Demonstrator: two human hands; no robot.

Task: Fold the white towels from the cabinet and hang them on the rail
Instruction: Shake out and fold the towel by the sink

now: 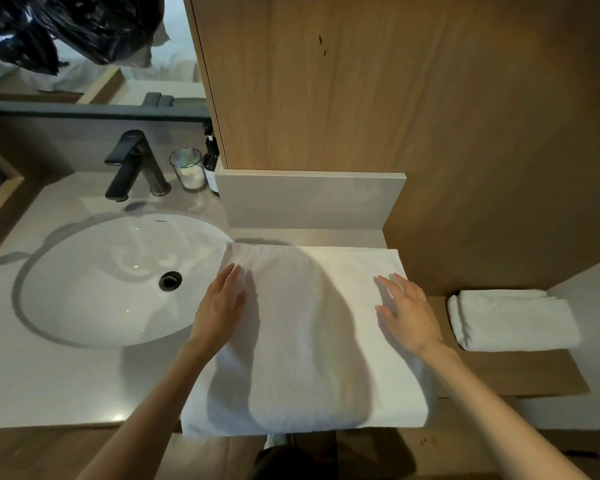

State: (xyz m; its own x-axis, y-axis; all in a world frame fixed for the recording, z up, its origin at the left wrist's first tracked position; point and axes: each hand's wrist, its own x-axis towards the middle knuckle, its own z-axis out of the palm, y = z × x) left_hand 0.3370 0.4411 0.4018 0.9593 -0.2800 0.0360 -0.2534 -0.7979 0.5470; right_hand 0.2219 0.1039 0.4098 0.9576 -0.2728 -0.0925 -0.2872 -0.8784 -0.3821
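- The white towel (305,341) lies flat on the counter (49,382), just right of the sink (101,282). Its far edge sits close to the low grey ledge, and its near edge hangs slightly over the counter front.
- The left hand (222,306) rests on the towel's left border, fingers straight and together, gripping nothing.
- The right hand (409,313) lies over the right border, fingers straight and a little spread, holding nothing. Whether its palm actually presses the cloth cannot be told.
- The towel spreads between the two hands, each about equally close to its own side edge. It looks about as wide as it is deep, so its long axis is hard to judge.
- The next fold probably turns on those side edges. Each one is right under a hand, so either hand could lift its edge across towards the other.
- A second folded towel (513,320) waits on the lower shelf to the right, nearer the right hand.
- No rail is in view.
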